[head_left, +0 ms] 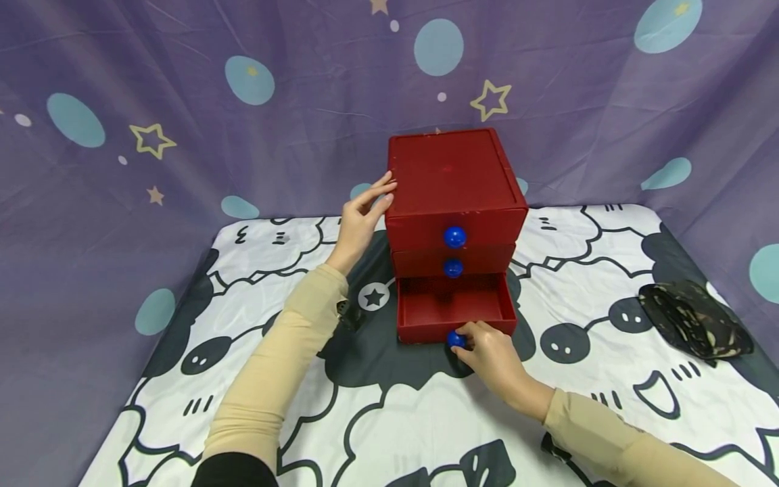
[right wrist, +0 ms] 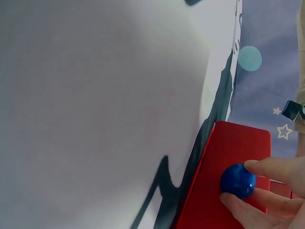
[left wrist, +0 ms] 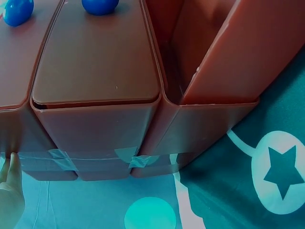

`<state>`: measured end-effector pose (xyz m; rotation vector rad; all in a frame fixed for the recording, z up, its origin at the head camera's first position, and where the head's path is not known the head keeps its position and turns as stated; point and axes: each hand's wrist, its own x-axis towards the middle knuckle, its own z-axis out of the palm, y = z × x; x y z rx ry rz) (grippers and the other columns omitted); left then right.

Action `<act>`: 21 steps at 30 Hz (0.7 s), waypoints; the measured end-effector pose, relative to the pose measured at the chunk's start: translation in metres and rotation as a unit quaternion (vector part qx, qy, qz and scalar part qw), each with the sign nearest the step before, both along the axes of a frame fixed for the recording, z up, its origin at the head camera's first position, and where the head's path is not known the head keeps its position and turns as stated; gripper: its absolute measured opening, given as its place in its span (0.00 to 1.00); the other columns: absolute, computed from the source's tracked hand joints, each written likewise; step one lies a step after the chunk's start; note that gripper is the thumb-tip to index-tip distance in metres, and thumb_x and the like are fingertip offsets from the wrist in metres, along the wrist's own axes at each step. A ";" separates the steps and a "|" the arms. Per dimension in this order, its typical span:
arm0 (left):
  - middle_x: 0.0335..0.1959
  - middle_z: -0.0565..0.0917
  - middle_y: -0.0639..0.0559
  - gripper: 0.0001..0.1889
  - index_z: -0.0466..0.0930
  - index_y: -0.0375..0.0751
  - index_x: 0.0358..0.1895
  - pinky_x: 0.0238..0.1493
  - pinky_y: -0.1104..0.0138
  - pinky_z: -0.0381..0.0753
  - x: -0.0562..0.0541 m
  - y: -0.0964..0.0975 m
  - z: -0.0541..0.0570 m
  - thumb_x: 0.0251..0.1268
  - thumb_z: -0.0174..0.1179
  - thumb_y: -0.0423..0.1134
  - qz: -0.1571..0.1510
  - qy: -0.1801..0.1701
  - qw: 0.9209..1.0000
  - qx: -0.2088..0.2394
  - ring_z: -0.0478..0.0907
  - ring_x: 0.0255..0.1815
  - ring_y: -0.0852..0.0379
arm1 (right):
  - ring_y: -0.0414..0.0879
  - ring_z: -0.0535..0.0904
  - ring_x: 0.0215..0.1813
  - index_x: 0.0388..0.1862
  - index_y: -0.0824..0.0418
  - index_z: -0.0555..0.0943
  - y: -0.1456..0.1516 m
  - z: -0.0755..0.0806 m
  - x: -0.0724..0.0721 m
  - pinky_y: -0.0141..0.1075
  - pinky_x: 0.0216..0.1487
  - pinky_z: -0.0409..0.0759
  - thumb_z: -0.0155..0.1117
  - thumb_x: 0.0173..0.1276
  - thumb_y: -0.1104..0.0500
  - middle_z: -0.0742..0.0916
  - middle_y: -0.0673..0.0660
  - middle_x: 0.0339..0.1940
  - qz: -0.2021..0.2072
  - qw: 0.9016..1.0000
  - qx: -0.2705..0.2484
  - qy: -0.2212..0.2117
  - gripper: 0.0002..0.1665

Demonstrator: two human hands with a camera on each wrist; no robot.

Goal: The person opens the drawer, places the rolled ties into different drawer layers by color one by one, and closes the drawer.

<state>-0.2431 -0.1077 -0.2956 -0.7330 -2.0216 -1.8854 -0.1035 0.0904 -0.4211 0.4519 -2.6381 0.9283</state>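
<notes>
A red chest of three stacked drawers [head_left: 450, 172] stands at the back of the table. Its bottom drawer [head_left: 426, 333] is pulled out, and the inside shows bare. My right hand [head_left: 496, 362] pinches that drawer's round blue knob [right wrist: 238, 181] between thumb and fingers. Against the upper left side of the chest, my left hand [head_left: 362, 220] rests with extended fingers; the left wrist view catches only part of this hand [left wrist: 10, 191] at its edge. The upper two drawers, with blue knobs [head_left: 454, 237] of their own, are closed.
A folded camouflage cloth item [head_left: 696, 319] lies at the table's right edge. Under everything spreads a black-and-white cartoon tablecloth [head_left: 377, 460]. Behind the chest hangs a purple curtain [head_left: 341, 81] with stars and dots. Clear tape [left wrist: 62, 160] runs along the chest's side.
</notes>
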 end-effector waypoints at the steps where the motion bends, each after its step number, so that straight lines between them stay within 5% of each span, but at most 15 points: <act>1: 0.60 0.66 0.35 0.15 0.71 0.20 0.49 0.63 0.60 0.60 0.000 0.000 0.000 0.61 0.50 0.26 0.000 0.000 1.000 0.000 0.62 0.63 0.52 | 0.43 0.79 0.26 0.30 0.63 0.81 0.000 0.000 0.001 0.34 0.28 0.80 0.74 0.41 0.65 0.82 0.55 0.25 0.000 1.000 0.002 0.000 0.14; 21: 0.60 0.66 0.36 0.15 0.71 0.20 0.50 0.62 0.67 0.61 0.000 0.000 0.000 0.61 0.50 0.27 0.001 0.001 1.000 -0.004 0.62 0.63 0.52 | 0.42 0.78 0.26 0.29 0.63 0.80 -0.002 0.006 0.014 0.34 0.30 0.79 0.74 0.41 0.63 0.83 0.54 0.27 0.000 0.999 0.050 -0.022 0.14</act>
